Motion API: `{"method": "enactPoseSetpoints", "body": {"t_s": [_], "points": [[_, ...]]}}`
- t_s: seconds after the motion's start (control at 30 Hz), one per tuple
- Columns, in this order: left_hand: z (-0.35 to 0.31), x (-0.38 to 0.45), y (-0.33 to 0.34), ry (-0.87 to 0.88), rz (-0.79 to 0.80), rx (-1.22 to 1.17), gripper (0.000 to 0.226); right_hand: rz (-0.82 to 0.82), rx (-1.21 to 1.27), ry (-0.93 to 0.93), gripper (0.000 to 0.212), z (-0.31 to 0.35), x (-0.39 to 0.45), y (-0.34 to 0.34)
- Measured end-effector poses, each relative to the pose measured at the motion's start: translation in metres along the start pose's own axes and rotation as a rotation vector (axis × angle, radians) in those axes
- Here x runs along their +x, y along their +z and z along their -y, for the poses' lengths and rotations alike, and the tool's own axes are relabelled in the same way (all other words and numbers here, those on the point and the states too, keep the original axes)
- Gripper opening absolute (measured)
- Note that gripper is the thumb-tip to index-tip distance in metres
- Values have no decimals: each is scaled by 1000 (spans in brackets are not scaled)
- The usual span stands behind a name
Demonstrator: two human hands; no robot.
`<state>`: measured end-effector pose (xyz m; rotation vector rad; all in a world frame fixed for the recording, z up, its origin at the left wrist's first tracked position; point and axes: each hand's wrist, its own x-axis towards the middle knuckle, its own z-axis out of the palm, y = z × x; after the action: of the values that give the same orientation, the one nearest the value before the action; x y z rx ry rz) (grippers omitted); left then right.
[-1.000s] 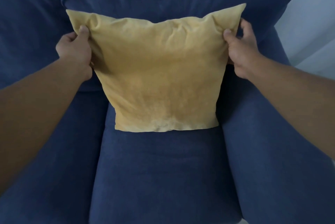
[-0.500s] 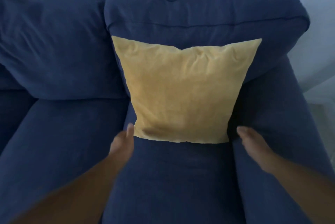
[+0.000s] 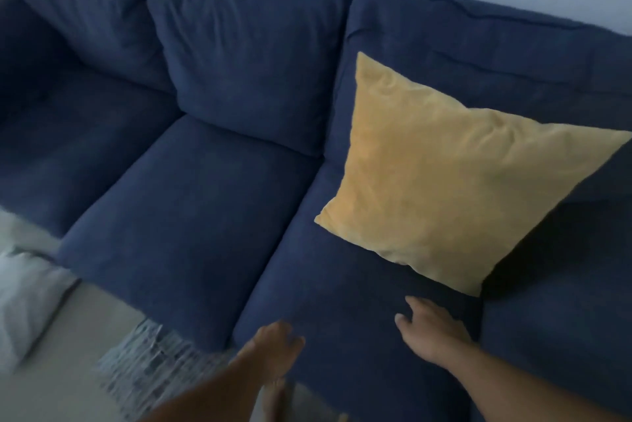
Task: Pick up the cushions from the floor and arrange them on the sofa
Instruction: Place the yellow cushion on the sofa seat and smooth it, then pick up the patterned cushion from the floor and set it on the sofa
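Observation:
A yellow cushion (image 3: 441, 175) leans upright against the back of the dark blue sofa (image 3: 191, 202), on its right-hand seat beside the armrest. My left hand (image 3: 277, 343) hovers over the front edge of that seat, fingers loose and holding nothing. My right hand (image 3: 431, 329) is over the same seat just below the cushion's lower corner, fingers relaxed and empty. Neither hand touches the cushion.
A pale grey-white cushion (image 3: 24, 305) lies on the floor at the left edge. A fringed patterned rug or throw (image 3: 150, 363) lies on the floor in front of the sofa. The sofa's armrest (image 3: 561, 336) is at the right. A bare foot (image 3: 273, 397) shows below.
Both hands let go of the yellow cushion's top corners and drew back toward me. The view swung left, showing the middle and left seats and the floor.

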<state>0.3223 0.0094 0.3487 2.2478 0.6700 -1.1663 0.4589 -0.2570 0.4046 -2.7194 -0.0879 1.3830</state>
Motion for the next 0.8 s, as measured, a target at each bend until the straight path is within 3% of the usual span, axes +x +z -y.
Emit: {"method": "enactPoseSetpoints", "body": {"t_s": [0.23,0.37,0.53,0.8], "points": [[77,-46,-11,-73,-138,-254,24,20,-248,-267,64,126,-17,1],[132,-85,-37,-164,-291,-367,36,29,-416,-383,62,197,-40,2],[205,-129,-75,-246,-416,-472,34,-31,-531,-510,61,297,-66,10],[315,-173,-50,-360,-470,-594,46,12,-723,-673,56,416,-127,110]]}}
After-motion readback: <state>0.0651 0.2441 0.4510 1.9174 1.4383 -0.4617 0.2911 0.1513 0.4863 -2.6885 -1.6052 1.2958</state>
